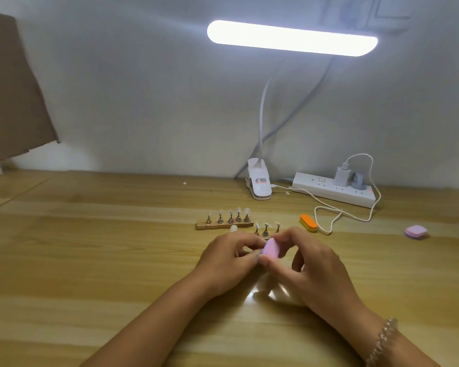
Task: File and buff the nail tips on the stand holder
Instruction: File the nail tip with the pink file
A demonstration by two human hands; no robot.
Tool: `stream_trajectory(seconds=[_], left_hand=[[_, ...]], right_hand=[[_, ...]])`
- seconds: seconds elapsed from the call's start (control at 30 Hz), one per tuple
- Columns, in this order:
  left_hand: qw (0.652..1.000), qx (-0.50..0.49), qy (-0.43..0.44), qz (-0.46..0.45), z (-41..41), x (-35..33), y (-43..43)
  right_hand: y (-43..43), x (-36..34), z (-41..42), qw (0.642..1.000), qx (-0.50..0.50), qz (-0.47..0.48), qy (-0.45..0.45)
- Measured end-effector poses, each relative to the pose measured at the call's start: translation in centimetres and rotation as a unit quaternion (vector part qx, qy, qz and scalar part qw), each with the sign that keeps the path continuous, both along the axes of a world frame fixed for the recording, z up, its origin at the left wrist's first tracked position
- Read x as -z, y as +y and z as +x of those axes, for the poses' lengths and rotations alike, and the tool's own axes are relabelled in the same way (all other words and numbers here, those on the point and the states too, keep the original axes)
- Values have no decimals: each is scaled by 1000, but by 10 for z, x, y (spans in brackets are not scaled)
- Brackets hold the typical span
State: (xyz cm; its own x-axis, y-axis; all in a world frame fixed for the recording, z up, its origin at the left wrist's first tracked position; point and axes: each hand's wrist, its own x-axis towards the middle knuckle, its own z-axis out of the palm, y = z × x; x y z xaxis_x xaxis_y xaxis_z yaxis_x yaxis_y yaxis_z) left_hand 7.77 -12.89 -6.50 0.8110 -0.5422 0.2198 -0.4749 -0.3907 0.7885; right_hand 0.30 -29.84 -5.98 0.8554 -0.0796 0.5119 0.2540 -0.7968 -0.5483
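Just in front of the wooden stand holder (224, 225), which is carrying five nail tips (238, 211) upright on metal pegs, the right hand (310, 263) is gripping a pink buffer block (272, 247) between thumb and fingers. The left hand (225, 258) is curling its fingers against the block's left edge; whether it is pinching anything cannot be told. An orange buffer (308, 222) is lying to the right of the holder.

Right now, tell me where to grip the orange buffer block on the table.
Likely best: pinch the orange buffer block across its two long sides, coming down from above. It lies flat with the broad orange face up, and the white cable loops close on its right, so keep fingers clear there.
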Motion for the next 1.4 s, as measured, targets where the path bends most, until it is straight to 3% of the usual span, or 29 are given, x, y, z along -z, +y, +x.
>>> stream_trajectory(seconds=[0.2,0.33,0.93,1.03,1.17,1.27,1.4], left_hand=[[1000,-8,0,-8,-1,1,-1],[1000,-8,0,-8,1,3,0],[999,14,-14,-39,1,3,1],[1000,12,-15,-23,1,2,0],[1000,14,-19,0,1,1,0],[999,3,-44,30,2,3,1],[997,-2,-57,53,-1,0,1]], right_hand=[[2,0,-2,1000,6,-30,-2],[-3,0,-1,999,36,1,16],[1,-1,-4,1000,-5,2,9],[-2,-1,-1,999,25,29,-14],[5,-2,-4,999,-2,-35,-10],[1,-1,-2,1000,27,-7,-6],[6,-3,-6,999,-13,-50,-5]])
